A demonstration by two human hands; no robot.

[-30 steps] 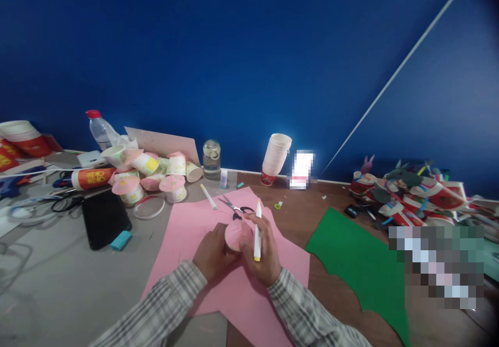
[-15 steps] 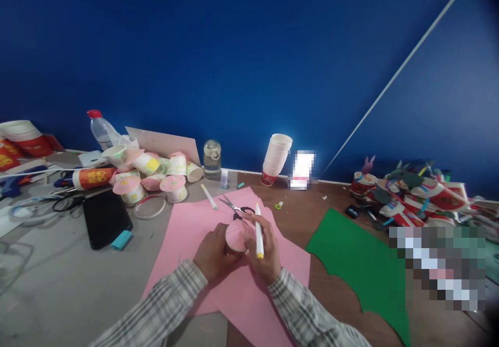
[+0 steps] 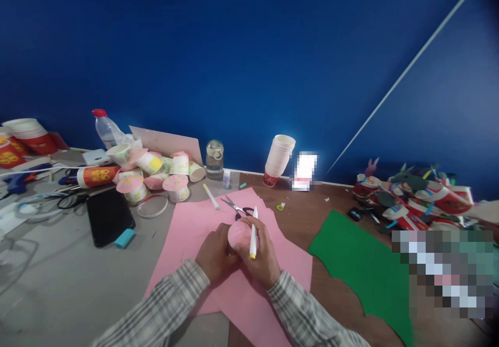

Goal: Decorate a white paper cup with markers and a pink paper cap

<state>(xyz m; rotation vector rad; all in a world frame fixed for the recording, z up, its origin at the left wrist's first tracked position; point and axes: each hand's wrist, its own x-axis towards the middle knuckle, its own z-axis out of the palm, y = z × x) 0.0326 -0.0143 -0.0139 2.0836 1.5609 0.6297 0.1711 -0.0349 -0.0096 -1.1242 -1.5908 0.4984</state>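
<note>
My left hand [image 3: 215,253] is wrapped round the side of a paper cup [image 3: 237,236] whose top is covered with pink paper. In my right hand [image 3: 265,256] a white marker [image 3: 253,235] with a yellow end is held upright between the fingers. The right fingers also rest on the pink top of the cup, which hides part of it. Under both hands lie sheets of pink paper [image 3: 187,232]. Scissors [image 3: 236,207] with black handles lie just beyond the cup, blades apart. Another marker [image 3: 211,196] is left of them.
Several decorated paper cups [image 3: 177,187] are piled at the back left, near a black tablet-like slab [image 3: 109,217] and a teal block [image 3: 125,238]. A glass jar [image 3: 214,161] and stacked cups [image 3: 279,157] stand by the blue wall. Green paper [image 3: 358,264] lies to the right.
My right hand has shifted left and closer over the pink top of the cup, and the marker has moved with it. My left hand still holds the cup. The view has shifted slightly.
</note>
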